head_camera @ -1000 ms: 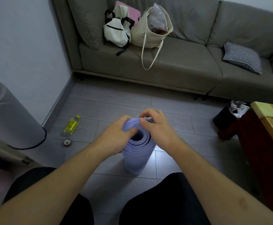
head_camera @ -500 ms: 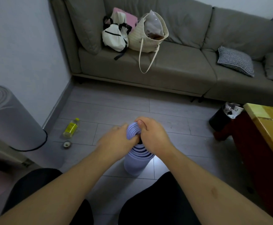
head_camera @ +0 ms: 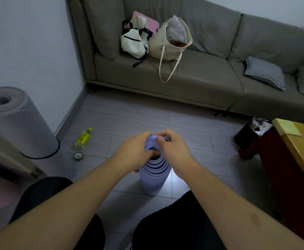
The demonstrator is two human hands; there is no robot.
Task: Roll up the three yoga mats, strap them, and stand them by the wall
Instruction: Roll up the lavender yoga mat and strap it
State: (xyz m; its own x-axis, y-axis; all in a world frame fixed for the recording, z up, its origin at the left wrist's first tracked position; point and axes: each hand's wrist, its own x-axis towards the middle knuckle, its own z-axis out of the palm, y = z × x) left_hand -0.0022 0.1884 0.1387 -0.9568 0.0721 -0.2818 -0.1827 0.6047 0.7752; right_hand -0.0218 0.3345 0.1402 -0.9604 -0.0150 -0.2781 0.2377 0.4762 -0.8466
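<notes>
Purple mat [head_camera: 154,179] stands on end on the floor [head_camera: 126,120] in the lower middle of the frame, between the person's knees. A second ago its top was flat and even, with a round hole in the middle. Now the inner layers stick up higher than the outer ones, like a little cone, so the roll has been pulled up from the inside. The left hand [head_camera: 132,154] wraps around the left side of the top, fingers curled on the mat. The right hand [head_camera: 173,148] pinches the raised inner layers at the top with thumb and fingers. Both hands have moved in closer over the hole than before. My guess is the person is making the roll tighter, which has to happen before a strap can go on. No strap shows on this mat yet, and I see none nearby. A grey mat [head_camera: 16,121] is already rolled and stands at the left edge by the wall [head_camera: 30,51]. Something pink shows at the lower left edge, but I cannot tell if it is the third mat. So this mat looks like the second one, and it still needs strapping and standing by the wall.
</notes>
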